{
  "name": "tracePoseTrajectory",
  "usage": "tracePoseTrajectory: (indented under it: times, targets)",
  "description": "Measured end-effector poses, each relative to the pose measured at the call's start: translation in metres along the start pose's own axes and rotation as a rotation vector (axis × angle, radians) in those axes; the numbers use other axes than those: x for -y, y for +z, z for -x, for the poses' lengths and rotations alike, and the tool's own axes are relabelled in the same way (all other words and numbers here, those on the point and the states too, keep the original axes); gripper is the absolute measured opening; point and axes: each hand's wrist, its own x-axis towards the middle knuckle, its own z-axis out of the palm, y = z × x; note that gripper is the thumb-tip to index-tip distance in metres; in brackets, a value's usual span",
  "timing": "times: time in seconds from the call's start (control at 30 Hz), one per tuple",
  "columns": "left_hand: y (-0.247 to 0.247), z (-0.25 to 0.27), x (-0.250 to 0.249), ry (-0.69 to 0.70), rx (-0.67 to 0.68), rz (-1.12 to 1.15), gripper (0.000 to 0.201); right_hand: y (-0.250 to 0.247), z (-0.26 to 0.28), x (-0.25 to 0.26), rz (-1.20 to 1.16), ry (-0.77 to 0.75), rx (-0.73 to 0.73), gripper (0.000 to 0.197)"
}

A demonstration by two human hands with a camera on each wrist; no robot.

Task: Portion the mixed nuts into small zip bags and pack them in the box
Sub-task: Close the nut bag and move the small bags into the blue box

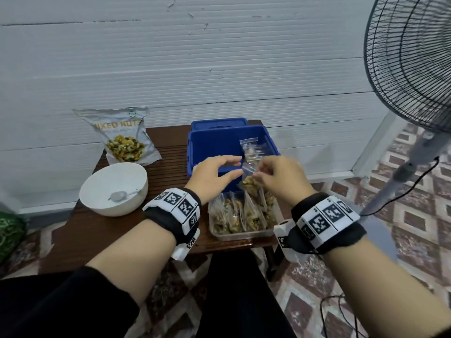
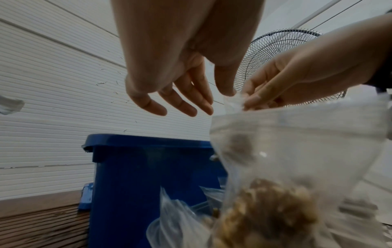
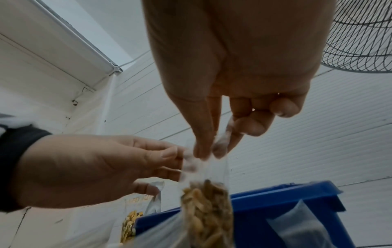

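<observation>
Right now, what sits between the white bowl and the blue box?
In the head view only bare slatted table lies between the bowl and the box; the left hand hangs above the box end of that stretch.

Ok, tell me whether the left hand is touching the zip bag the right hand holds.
Cannot tell. The left wrist view shows the left hand open beside the zip bag, pinched by the right hand; its thumb tip borders the top edge.

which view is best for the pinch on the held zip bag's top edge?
Right wrist: the right hand pinches the top edge of the zip bag of nuts, unobstructed. In the left wrist view the bag is large and blurred, and the open left hand is beside it. In the head view, hands hide most of the bag.
</observation>
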Motion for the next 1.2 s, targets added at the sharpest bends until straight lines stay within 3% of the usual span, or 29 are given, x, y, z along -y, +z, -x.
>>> tracePoseTrajectory:
  times: [0.13,0.47,0.63,0.83,1.2]
  targets:
    - [-0.004,0.002,-0.008,0.030,-0.060,0.072,0.004,-0.001,-0.003,0.003,-0.116,-0.059,0.003,0.023]
    - [-0.011,0.005,0.003,0.018,-0.116,0.010,0.017,0.009,-0.001,0.003,-0.471,-0.051,-0.069,0.024]
    - [-0.009,0.006,0.002,0.044,-0.090,0.023,0.015,0.013,-0.004,0.002,-0.459,-0.045,-0.078,0.024]
    - [-0.009,0.004,0.002,0.091,-0.109,-0.021,0.020,0.017,-0.005,0.004,-0.447,-0.103,-0.049,0.007]
    - [-0.009,0.003,0.004,0.073,-0.088,0.020,0.011,0.023,-0.010,0.000,-0.332,-0.133,-0.054,0.016]
